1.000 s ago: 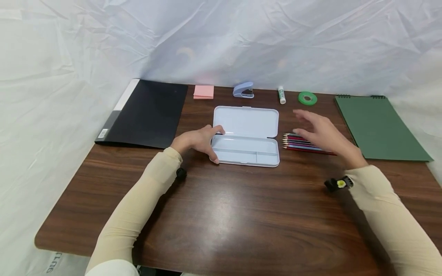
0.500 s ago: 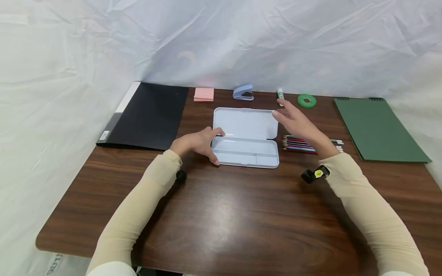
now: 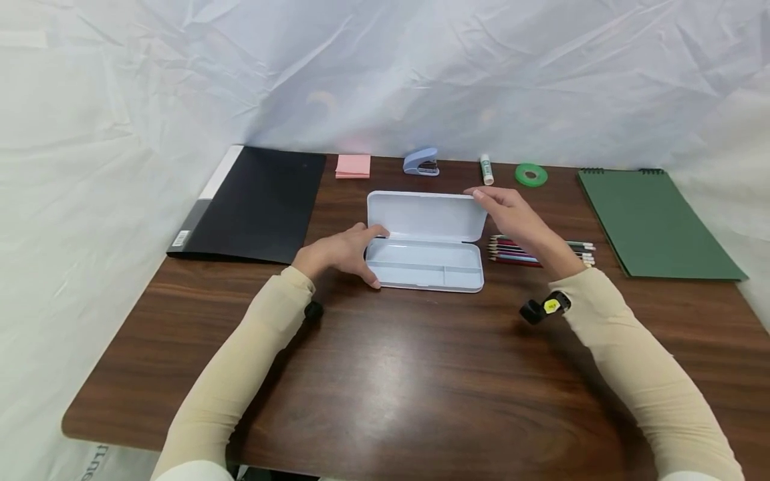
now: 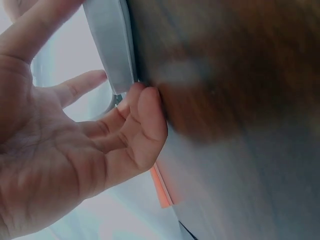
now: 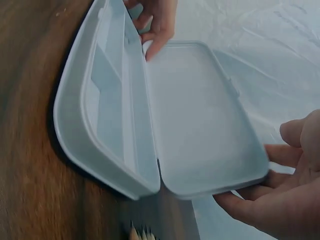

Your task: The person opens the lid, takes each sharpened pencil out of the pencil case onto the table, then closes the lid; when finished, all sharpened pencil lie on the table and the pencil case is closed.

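A white pencil case (image 3: 415, 264) lies unfolded on the table, its tray divided into compartments with nothing in them. Its lid (image 3: 421, 215) leans up and back from the hinge. My left hand (image 3: 343, 254) grips the tray's left end, thumb at the front edge and index finger near the hinge. At the lid's upper right corner is my right hand (image 3: 511, 214). The right wrist view shows its fingers (image 5: 240, 205) behind the lid, fairly straight, with the thumb off the surface. Several pencils (image 3: 511, 252) lie right of the case, partly hidden under the right forearm.
Along the back stand pink sticky notes (image 3: 353, 166), a blue stapler (image 3: 421, 162), a glue stick (image 3: 486, 170) and a roll of green tape (image 3: 531, 175). A black folder (image 3: 259, 207) lies left, a green spiral pad (image 3: 658, 224) right. White sheeting (image 3: 385, 80) hangs behind the table.
My right hand has moved left from over the pencils to the lid's corner. The lid has tipped up from lying flatter. My left hand stays at the case's left end.
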A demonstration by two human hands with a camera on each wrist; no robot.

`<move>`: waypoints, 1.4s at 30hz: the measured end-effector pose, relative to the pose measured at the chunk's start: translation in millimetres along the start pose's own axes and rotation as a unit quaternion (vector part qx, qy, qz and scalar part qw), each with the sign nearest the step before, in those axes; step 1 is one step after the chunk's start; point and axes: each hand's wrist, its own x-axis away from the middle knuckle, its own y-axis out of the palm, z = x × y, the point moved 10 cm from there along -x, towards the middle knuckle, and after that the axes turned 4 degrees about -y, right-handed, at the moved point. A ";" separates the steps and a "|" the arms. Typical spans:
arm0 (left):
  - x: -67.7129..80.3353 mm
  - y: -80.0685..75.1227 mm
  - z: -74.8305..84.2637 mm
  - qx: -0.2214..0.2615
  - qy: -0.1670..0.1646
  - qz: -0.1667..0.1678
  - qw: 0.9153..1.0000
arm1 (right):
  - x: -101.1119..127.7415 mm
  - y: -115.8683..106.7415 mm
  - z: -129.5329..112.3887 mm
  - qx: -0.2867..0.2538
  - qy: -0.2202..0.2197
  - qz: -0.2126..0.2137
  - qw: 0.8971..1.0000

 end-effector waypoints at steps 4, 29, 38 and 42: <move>4.8 0.6 0.2 -0.005 -0.008 0.016 1.000 | 1.2 5.4 -1.3 0.005 -0.011 -0.003 1.000; 27.7 -20.0 31.6 0.005 0.145 0.111 0.983 | 44.8 43.4 -4.5 0.085 -0.191 -0.152 0.966; 17.1 -7.4 28.0 -0.003 0.135 0.087 0.987 | 40.4 50.4 3.5 0.171 -0.188 -0.135 0.958; 14.2 -6.1 29.2 -0.018 0.133 0.085 0.987 | 39.3 53.7 5.1 0.206 -0.182 -0.130 0.953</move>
